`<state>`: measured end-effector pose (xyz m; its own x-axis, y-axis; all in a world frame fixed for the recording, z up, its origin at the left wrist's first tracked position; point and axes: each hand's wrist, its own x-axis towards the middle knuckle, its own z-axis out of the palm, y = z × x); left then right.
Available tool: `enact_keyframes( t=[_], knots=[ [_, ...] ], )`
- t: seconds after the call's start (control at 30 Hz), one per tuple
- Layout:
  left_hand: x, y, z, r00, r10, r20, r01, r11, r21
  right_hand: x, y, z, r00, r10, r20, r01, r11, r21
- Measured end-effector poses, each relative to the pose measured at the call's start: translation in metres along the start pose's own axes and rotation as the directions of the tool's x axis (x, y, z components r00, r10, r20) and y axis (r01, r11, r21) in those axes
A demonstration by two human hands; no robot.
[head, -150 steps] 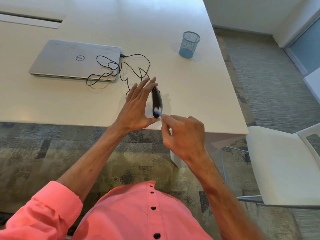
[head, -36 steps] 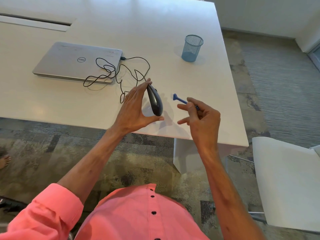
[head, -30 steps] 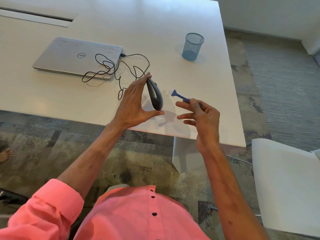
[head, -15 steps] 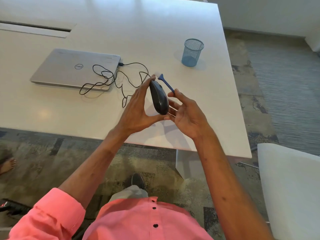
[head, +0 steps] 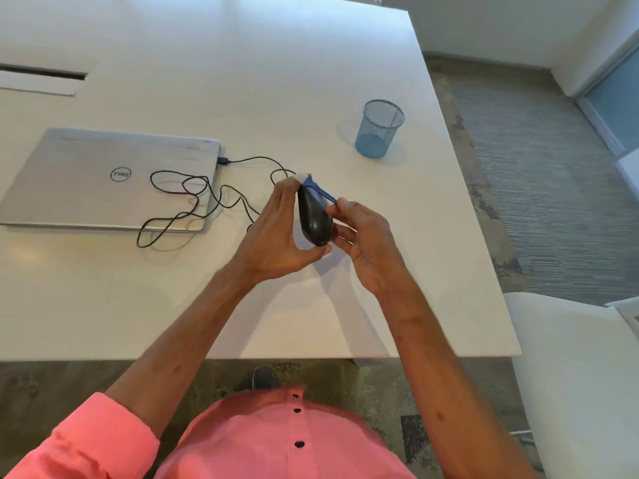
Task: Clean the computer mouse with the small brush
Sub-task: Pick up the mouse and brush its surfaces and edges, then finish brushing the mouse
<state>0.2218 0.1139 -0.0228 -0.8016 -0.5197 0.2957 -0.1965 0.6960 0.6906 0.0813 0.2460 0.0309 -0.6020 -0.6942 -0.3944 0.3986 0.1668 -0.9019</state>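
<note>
My left hand point(head: 276, 233) holds a dark grey wired mouse point(head: 314, 217) on its edge above the white table point(head: 242, 81), fingers on its far end and thumb under its near end. My right hand point(head: 363, 236) pinches the blue handle of a small brush point(head: 316, 187). The brush's white bristles lie against the far tip of the mouse, next to my left fingertips. The mouse's black cable point(head: 193, 198) trails in loops to a closed silver laptop point(head: 107, 178).
A blue mesh pen cup point(head: 379, 128) stands on the table behind and to the right of my hands. A white chair point(head: 581, 375) sits past the table's right corner. A cable slot point(head: 41, 76) lies at the far left.
My right hand moved left from beside the mouse and brought the brush up to the mouse's far tip. The left hand kept holding the mouse on its edge.
</note>
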Motion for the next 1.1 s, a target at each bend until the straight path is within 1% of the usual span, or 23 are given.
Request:
enact_keyframes(
  t=[0.1, 0.27, 0.33, 0.43, 0.57, 0.67, 0.87, 1.0, 1.1],
  knots=[
    [0.013, -0.008, -0.007, 1.0, 0.015, 0.02, -0.016, 0.999, 0.052, 0.008, 0.001, 0.012, 0.998, -0.027, -0.048, 0.026, 1.0, -0.008],
    [0.03, -0.017, -0.024, 0.997, -0.016, 0.076, 0.002, 0.983, 0.182, 0.022, 0.002, 0.025, 0.989, -0.111, -0.094, 0.107, 0.993, -0.045],
    [0.036, -0.021, -0.027, 0.995, -0.031, 0.093, 0.008, 0.972, 0.234, 0.028, 0.0, 0.028, 0.99, -0.11, -0.087, 0.104, 0.992, -0.072],
    [0.041, -0.029, -0.029, 0.991, -0.07, 0.114, 0.038, 0.966, 0.256, 0.035, -0.002, 0.028, 0.99, -0.102, -0.093, 0.095, 0.993, -0.075],
    [0.042, -0.036, -0.026, 0.987, -0.115, 0.11, 0.082, 0.96, 0.268, 0.042, -0.006, 0.02, 0.979, -0.116, -0.168, 0.106, 0.992, -0.07],
    [0.043, -0.037, -0.022, 0.981, -0.136, 0.142, 0.087, 0.948, 0.305, 0.048, -0.01, 0.007, 0.969, -0.086, -0.231, 0.064, 0.993, -0.1],
    [0.046, -0.037, -0.02, 0.968, -0.167, 0.189, 0.093, 0.933, 0.347, 0.058, -0.009, -0.008, 0.97, -0.089, -0.227, 0.052, 0.985, -0.163],
    [0.045, -0.045, -0.015, 0.957, -0.19, 0.219, 0.087, 0.909, 0.407, 0.057, -0.005, -0.011, 0.979, -0.049, -0.198, 0.017, 0.987, -0.162],
    [0.042, -0.05, -0.013, 0.952, -0.204, 0.227, 0.091, 0.9, 0.425, 0.058, -0.004, -0.013, 0.982, -0.057, -0.181, 0.026, 0.986, -0.167]
  ],
)
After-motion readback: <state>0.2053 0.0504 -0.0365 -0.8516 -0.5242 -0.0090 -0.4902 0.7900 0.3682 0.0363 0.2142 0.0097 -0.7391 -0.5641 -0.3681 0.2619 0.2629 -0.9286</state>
